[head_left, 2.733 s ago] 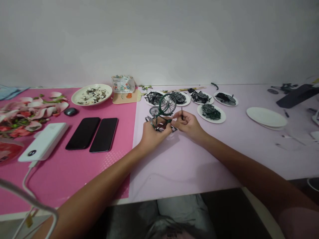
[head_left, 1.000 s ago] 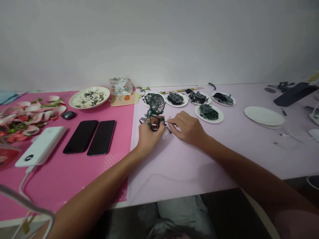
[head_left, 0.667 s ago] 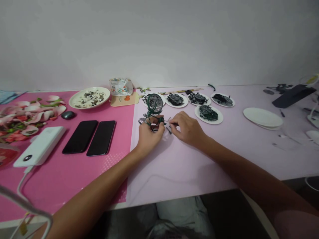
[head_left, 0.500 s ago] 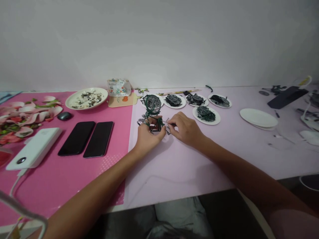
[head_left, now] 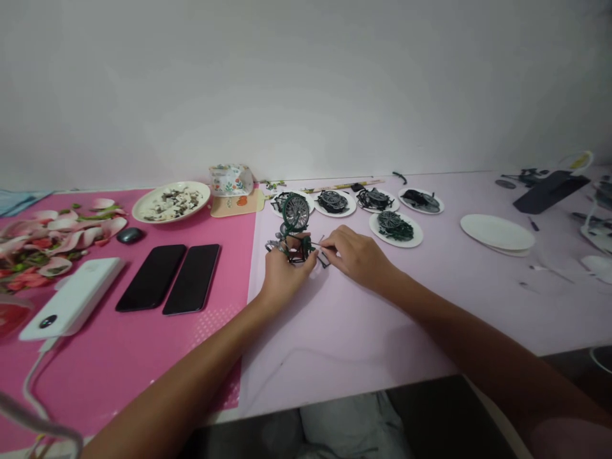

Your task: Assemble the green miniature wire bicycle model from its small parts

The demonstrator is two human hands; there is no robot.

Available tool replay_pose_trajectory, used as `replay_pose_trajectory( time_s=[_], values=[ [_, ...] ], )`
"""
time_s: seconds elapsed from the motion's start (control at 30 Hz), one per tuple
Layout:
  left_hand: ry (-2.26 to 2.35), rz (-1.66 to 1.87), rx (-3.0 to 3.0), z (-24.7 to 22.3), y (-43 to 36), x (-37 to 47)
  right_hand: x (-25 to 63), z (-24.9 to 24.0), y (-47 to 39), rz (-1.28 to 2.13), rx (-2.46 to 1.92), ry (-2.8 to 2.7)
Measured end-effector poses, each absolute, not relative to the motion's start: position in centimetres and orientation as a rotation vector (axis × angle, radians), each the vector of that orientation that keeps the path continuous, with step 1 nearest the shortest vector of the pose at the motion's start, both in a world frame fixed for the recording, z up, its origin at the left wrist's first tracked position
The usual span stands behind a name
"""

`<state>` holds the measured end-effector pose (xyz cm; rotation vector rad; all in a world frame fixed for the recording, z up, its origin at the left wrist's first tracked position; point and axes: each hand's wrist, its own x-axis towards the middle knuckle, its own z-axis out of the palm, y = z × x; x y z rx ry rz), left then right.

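Observation:
My left hand [head_left: 282, 274] is closed around a dark green model bicycle [head_left: 297, 244], whose spoked wheel stands up above my fingers. Opposite it, my right hand [head_left: 356, 255] pinches a thin grey rod-like part [head_left: 317, 244] that reaches toward the bicycle's frame; whether it touches cannot be made out. A small dark piece [head_left: 324, 259] shows between the two hands, just below the rod. Behind my hands, a white plate [head_left: 310, 207] of dark parts lies close to the bicycle's wheel. My fingers hide part of the frame.
Several small plates, among them one with green parts [head_left: 396, 229], line the back. White plates [head_left: 497, 232] and a dark block [head_left: 552, 191] lie right. Leftward are two phones [head_left: 192, 280], a power bank [head_left: 74, 299], a mouse [head_left: 130, 235], a bowl [head_left: 171, 220] and petals [head_left: 64, 224].
The camera view has tilted slightly, so the table sits lower in the picture. Both hands keep their grips, with only a slight shift of the rod and bicycle.

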<state>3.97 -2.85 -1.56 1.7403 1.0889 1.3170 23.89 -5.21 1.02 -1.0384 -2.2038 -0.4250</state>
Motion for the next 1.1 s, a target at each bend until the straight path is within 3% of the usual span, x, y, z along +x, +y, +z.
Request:
replay_pose_trajectory(
  time_s=[0.33,0.57,0.9,1.1],
  values=[
    [1.121,1.288,1.868,-1.46,-3.21,3.88,23.96,0.95,-5.40,-0.480,-1.105,-2.140],
    [1.155,1.275,1.849,-1.10,-3.08,3.85,23.56,0.48,-5.84,-0.156,-1.173,-2.078],
    [1.155,1.334,1.937,-0.95,-3.48,4.05,23.82,0.31,-5.49,-0.429,-1.187,-2.035],
    [1.127,1.417,2.015,-1.24,-3.19,3.99,23.52,0.84,-6.16,-0.182,-1.208,-2.005]
  ],
)
